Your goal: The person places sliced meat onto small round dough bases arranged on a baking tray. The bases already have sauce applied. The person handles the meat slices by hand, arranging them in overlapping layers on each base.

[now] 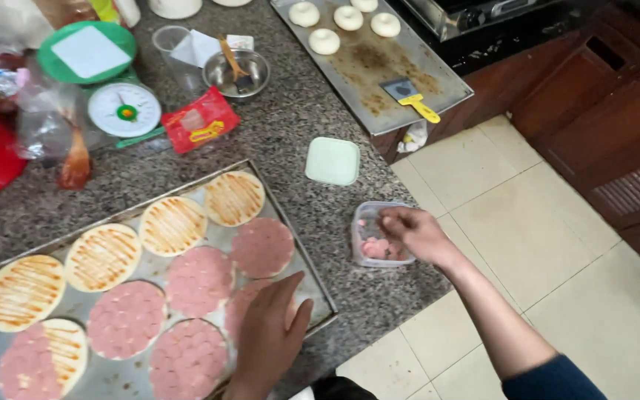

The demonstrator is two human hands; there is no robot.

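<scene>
Right hand (414,231), centre right of frame, fingers pinched together inside a clear plastic tub (379,235) of pink sausage slices at the worktop (290,133) edge. Left hand (270,335), lower centre, lies flat, fingers apart, on a topped dough round (250,302) in the metal tray (318,290). Speckled granite worktop; beige tiled floor (527,222). Pale green lid (332,160) lies just above the tub.

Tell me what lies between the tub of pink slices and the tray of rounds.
Nothing visible: only bare counter separates the tub, where the right hand reaches in, from the tray. The left hand rests on a round at the tray's near corner.
</scene>
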